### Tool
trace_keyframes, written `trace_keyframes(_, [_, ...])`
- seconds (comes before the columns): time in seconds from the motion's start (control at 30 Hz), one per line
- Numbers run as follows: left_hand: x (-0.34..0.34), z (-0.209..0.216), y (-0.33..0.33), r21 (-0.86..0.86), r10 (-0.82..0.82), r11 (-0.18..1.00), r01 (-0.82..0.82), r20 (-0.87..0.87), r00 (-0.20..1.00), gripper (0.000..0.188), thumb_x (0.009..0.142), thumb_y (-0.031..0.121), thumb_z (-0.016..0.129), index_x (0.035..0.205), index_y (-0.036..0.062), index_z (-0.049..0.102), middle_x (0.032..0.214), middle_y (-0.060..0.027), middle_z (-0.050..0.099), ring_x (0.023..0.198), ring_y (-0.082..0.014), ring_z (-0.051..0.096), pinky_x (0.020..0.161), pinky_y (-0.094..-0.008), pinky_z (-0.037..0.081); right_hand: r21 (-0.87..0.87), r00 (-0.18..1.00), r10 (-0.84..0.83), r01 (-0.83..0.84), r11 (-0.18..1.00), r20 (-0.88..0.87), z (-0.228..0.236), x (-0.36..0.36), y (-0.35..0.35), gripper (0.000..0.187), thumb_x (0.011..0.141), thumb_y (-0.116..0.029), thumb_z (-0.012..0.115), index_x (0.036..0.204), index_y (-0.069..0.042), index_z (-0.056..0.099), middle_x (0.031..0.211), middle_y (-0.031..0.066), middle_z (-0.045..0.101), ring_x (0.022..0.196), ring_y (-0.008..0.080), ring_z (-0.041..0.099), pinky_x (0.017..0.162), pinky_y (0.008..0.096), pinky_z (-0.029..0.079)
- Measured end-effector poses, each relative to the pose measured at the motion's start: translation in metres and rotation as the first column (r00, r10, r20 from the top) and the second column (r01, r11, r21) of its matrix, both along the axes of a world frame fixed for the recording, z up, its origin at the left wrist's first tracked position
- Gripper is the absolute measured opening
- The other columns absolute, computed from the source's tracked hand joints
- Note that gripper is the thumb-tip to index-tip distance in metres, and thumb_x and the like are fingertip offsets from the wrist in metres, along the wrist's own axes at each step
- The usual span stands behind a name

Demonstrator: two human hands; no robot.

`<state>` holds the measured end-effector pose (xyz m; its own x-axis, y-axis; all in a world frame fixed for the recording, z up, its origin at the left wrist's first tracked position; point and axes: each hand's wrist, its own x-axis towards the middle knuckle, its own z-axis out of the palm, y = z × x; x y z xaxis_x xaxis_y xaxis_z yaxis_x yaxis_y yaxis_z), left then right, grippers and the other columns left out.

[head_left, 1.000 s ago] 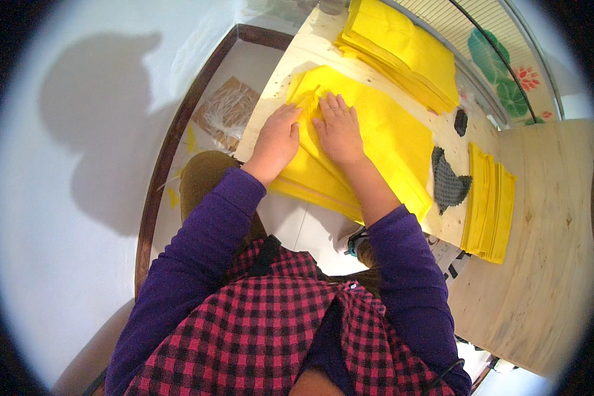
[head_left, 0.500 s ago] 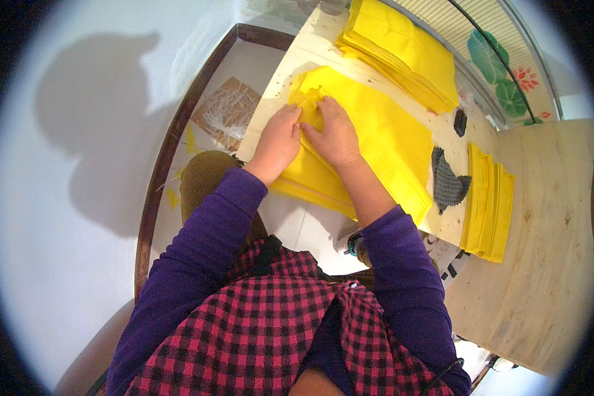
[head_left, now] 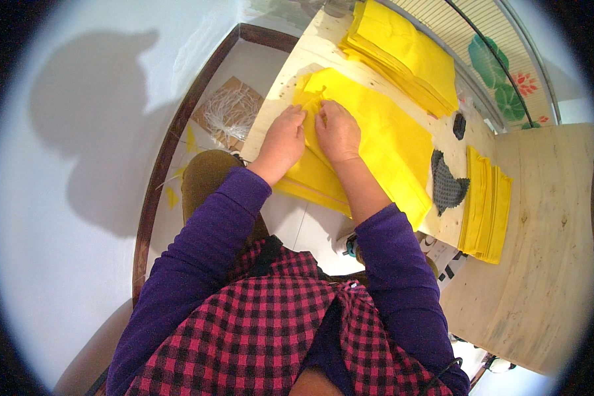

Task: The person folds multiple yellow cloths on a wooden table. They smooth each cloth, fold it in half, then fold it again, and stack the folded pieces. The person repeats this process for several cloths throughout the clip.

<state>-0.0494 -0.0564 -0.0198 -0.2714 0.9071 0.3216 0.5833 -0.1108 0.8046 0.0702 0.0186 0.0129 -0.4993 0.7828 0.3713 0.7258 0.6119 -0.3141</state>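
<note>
Working the creased end of the yellow sheets (head_left: 393, 145), both bare hands meet near the upper middle of the frame. The sheets lie layered on the wooden table (head_left: 286, 88), centre of the frame, their near edge slanting toward the lower right. Left hand (head_left: 282, 144): fingers curled together at the left side of the crease. Right hand (head_left: 340, 135): thumb and forefinger drawn close, other fingers bent; cannot tell whether cloth is nipped in either. A folded yellow stack (head_left: 402, 56) sits at upper right; a grey cloth (head_left: 449, 181) rests just beside the sheets, right of centre.

Handling note (judgement): soft material likely slips and rumples; best to part layers with fingertips only, steady the lower ones with the left hand, lift lightly with the right, and smooth the crease outward before letting go.
</note>
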Motion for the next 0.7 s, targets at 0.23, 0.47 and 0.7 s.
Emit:
trace_keyframes(0.23, [0.000,0.003,-0.001,0.013,0.008,1.000,-0.008,-0.041,0.999,0.031,0.087,0.000,0.047,0.116,-0.0038,0.058,0.128,-0.0231,0.053,0.124,-0.0351,0.048,0.106,-0.0367,0.037,-0.056,0.999,-0.043,0.044,0.997,0.027,-0.001,-0.005,0.000,0.020,0.082,-0.016,0.060,0.097,-0.004,0.062,0.091,0.0129,0.066,0.084,0.0333,0.063,0.073,0.0417,0.051])
trace_keyframes(0.47, [0.000,0.023,0.002,0.191,0.063,0.981,-0.030,-0.170,0.983,0.032,0.090,0.010,0.048,0.118,-0.0021,0.056,0.128,-0.0216,0.054,0.126,-0.0381,0.044,0.109,-0.0495,0.028,-0.022,0.998,0.067,-0.067,0.998,0.021,-0.006,-0.003,-0.001,0.014,0.081,-0.015,0.057,0.087,-0.003,0.057,0.093,0.0188,0.062,0.087,0.0371,0.060,0.078,0.0462,0.049])
trace_keyframes(0.7, [0.016,0.050,0.044,0.166,-0.412,0.895,0.415,-0.052,0.910,0.040,0.097,0.032,0.043,0.124,0.0050,0.056,0.134,-0.0165,0.051,0.130,-0.0357,0.040,0.110,-0.0499,0.024,-0.046,0.979,0.143,-0.151,0.987,-0.146,-0.018,0.008,-0.010,0.040,0.083,-0.019,0.059,0.120,-0.004,0.054,0.116,0.0220,0.058,0.105,0.0407,0.056,0.090,0.0455,0.045])
